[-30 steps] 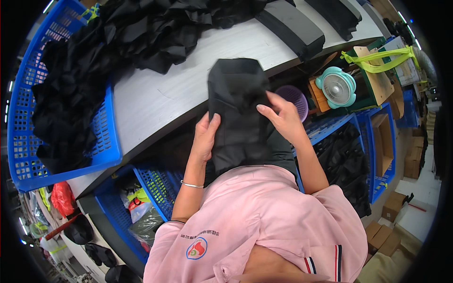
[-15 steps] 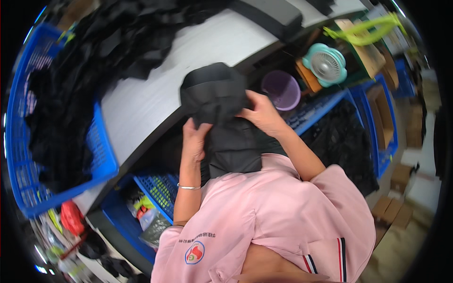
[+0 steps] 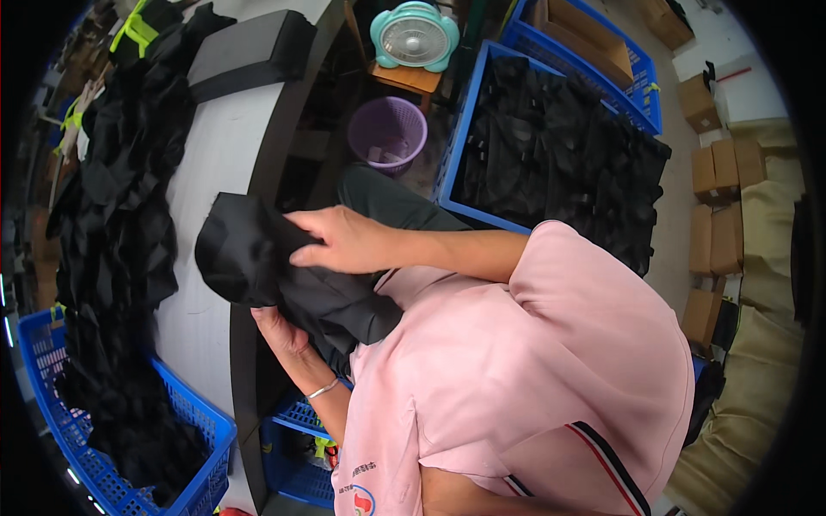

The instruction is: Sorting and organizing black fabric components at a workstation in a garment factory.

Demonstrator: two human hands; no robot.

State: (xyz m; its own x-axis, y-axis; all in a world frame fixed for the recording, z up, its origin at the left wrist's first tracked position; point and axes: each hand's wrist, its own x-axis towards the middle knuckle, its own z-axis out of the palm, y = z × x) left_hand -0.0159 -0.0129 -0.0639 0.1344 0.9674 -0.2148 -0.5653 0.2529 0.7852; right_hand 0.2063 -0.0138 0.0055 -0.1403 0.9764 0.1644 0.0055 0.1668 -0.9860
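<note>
A black cloth piece (image 3: 331, 301) with a rounded, smooth end lies across my lap and reaches to the edge of the worktable. From below, my left hand (image 3: 282, 331), with a silver bangle at its wrist, grips the rounded end; most of its fingers are hidden under the cloth. My right hand (image 3: 348, 241) is closed on the upper side of the same piece, thumb and forefinger pressing into the fabric. What exact kind of article this is, I cannot tell.
The white worktable (image 3: 219, 155) carries heaped black cloth (image 3: 120, 198) and a dark grey block (image 3: 249, 56). A blue crate (image 3: 215, 421) stands near left. Right of my knees is a blue crate (image 3: 456, 146) full of black pieces. Ahead are a purple basket (image 3: 387, 129) and a turquoise fan (image 3: 415, 36).
My view and body have swung to the right. The black piece stays in both hands, now left of my body, and my right hand lies further over its top.
</note>
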